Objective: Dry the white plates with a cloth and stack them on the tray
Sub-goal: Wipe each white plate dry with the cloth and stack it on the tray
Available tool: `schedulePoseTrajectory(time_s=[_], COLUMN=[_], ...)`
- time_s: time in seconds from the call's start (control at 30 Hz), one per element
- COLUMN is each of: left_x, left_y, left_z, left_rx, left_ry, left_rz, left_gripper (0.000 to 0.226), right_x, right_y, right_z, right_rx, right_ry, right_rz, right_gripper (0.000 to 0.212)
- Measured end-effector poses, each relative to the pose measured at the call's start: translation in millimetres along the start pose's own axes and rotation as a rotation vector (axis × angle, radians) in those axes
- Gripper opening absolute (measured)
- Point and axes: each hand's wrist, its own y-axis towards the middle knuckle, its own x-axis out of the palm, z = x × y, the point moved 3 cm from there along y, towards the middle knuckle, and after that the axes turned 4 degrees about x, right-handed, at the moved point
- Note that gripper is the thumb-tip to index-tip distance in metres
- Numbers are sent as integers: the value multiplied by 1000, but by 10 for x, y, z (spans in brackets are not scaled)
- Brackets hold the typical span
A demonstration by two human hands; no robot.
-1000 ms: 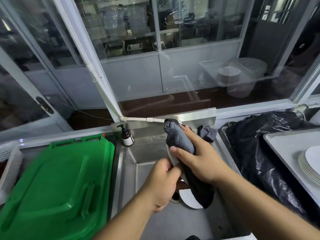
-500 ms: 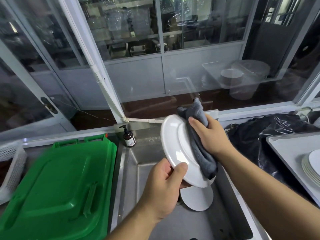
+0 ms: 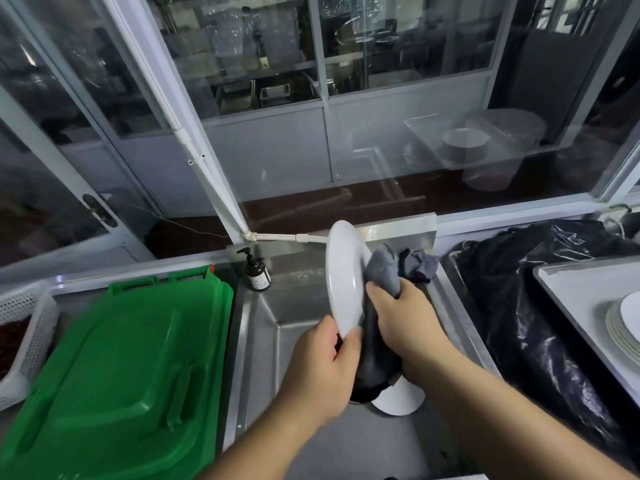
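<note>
A white plate (image 3: 344,278) stands nearly on edge over the steel sink (image 3: 298,341). My left hand (image 3: 323,368) pinches its lower rim between thumb and fingers. My right hand (image 3: 401,317) grips a grey cloth (image 3: 382,271) against the plate's right face; the cloth's tail hangs down behind my left hand. Another white plate (image 3: 401,400) lies in the sink, partly hidden by the cloth. At the far right, a stack of white plates (image 3: 623,323) sits on a grey tray (image 3: 571,289).
A green bin lid (image 3: 121,375) fills the left. A brown pump bottle (image 3: 257,271) stands at the sink's back left corner. A second grey cloth (image 3: 420,266) lies on the sink's back rim. A black plastic bag (image 3: 536,306) lies between sink and tray. A white basket (image 3: 27,327) sits far left.
The plate went from mostly covered by the cloth to turned almost edge-on. My right hand slid the cloth down its right face from the top rim. My left hand kept its hold on the rim.
</note>
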Motion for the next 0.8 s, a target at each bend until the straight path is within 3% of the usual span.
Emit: schedulePoseTrajectory(time_s=[0.2,0.27,0.33,0.4,0.47,0.53,0.63,0.8], left_x=[121,151,179,207,261,307,323,352], left_y=[16,31,26,30,63,75,59,51], left_z=[59,89,92,96,73,103,162,207], left_rx=[154,209,255,313,345,361,428,525], left_ry=[262,351,436,554,720,852,964,1167], left_rz=[-148,-226,-264,-278,-322,-375,-337,-280], left_gripper=[35,25,9,38,67,79,76,69], right_x=[-199,-320,-421,-508,-576,-647,-784,-884], right_y=[32,62,78,96,103,134,194,216], right_z=[-156,-252,-355,-405,-437,-412,-310,-64], right_rx=[69,120,156,197,214,260,327,398], right_ry=[141,237,304,378,415,440,437,535], right_rz=[-23,-15,-21,-26,-78,-174,-331,-363], right_gripper=[17,23,45,83,98,82,53,62])
